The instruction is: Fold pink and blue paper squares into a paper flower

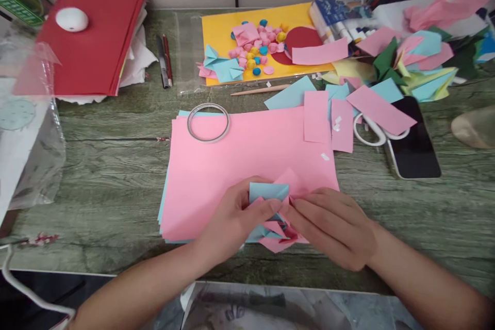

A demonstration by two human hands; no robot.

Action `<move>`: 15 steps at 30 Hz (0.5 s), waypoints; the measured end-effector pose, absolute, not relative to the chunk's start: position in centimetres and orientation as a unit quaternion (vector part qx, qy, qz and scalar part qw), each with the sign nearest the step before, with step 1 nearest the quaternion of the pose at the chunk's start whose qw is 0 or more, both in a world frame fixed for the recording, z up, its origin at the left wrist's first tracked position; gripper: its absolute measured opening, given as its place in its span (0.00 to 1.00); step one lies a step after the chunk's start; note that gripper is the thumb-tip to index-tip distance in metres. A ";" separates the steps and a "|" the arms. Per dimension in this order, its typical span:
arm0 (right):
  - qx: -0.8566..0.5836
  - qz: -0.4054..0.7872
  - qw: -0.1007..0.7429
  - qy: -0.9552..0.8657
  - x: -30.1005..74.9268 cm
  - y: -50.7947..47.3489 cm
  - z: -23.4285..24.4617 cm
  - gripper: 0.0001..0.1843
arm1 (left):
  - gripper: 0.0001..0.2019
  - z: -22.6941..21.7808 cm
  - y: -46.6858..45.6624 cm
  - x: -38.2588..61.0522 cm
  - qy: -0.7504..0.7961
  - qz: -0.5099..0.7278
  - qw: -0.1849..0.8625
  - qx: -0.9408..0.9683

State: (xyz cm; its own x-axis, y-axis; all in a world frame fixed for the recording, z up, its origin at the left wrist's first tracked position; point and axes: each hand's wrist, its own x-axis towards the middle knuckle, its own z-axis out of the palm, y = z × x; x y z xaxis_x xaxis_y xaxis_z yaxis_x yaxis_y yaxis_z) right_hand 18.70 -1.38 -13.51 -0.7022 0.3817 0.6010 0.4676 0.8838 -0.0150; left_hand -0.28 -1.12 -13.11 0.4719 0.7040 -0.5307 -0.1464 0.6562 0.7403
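Observation:
My left hand (235, 219) and my right hand (334, 227) meet over the near edge of a stack of pink paper sheets (240, 160). Between them they pinch a small folded piece made of blue and pink paper (270, 193). The left thumb and fingers close on its left side; the right fingers press its right side. More folded pink and blue flaps (276, 234) stick out beneath the hands. A ring of clear tape (208, 122) lies on the stack's far left corner.
Pink and blue paper strips (328, 118), white scissors (371, 131) and a black phone (415, 147) lie to the right. A yellow sheet with small paper pieces (220, 31) sits behind. Red paper stack (93, 41), two pens (165, 59), a plastic bag (27, 129) at left.

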 end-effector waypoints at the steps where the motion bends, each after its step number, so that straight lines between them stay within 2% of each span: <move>1: -0.238 -0.065 0.310 -0.918 18.7 -1.3 -13.6 0.09 | 0.05 -13.2 -1.1 -0.3 0.428 0.267 0.805 0.311; 6: -0.282 -0.011 0.316 -0.906 19.1 -1.3 -14.5 0.09 | 0.06 -13.7 -0.8 -0.5 0.416 0.234 0.828 0.295; 11: -0.286 0.042 0.280 -0.915 19.5 -1.6 -14.9 0.14 | 0.06 -13.8 -0.5 -0.8 0.428 0.238 0.826 0.279; 15: -0.304 0.046 0.277 -0.910 19.1 -1.6 -14.7 0.10 | 0.05 -13.8 -0.4 -0.9 0.422 0.240 0.827 0.282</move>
